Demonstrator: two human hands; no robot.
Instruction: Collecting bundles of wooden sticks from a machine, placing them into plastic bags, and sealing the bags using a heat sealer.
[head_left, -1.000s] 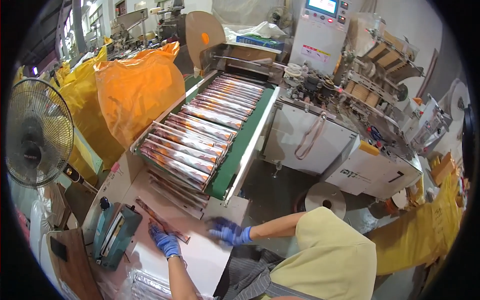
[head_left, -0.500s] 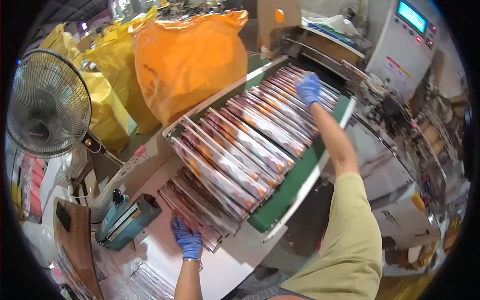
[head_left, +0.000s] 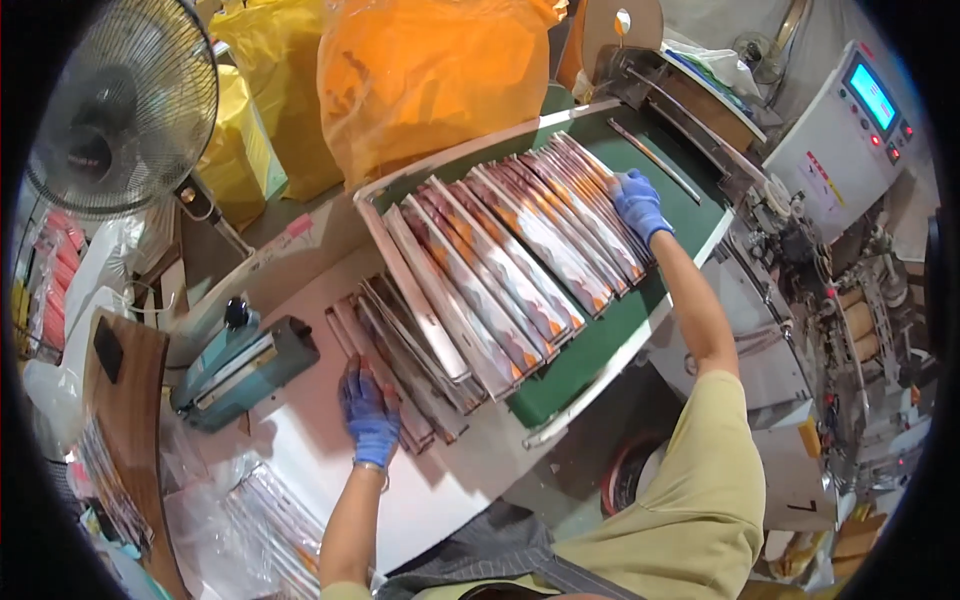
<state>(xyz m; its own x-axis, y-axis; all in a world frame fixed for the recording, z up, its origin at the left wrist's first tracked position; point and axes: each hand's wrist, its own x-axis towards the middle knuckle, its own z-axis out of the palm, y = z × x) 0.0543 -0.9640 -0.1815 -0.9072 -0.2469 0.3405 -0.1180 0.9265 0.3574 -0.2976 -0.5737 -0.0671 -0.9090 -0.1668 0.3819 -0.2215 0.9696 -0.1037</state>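
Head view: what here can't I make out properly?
In the head view:
Right hand: palm hidden by the back of the hand.
Left hand: palm hidden the same way, so its grip is unclear.
Packets on the green belt: partly hidden by overlapping neighbours.
Orange bag: top cut off by the upper edge.
Screen: details too small.

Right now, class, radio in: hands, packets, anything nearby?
Right hand at far end of packet row. Left hand at lower packets. Teal device leftward, apart from both hands.
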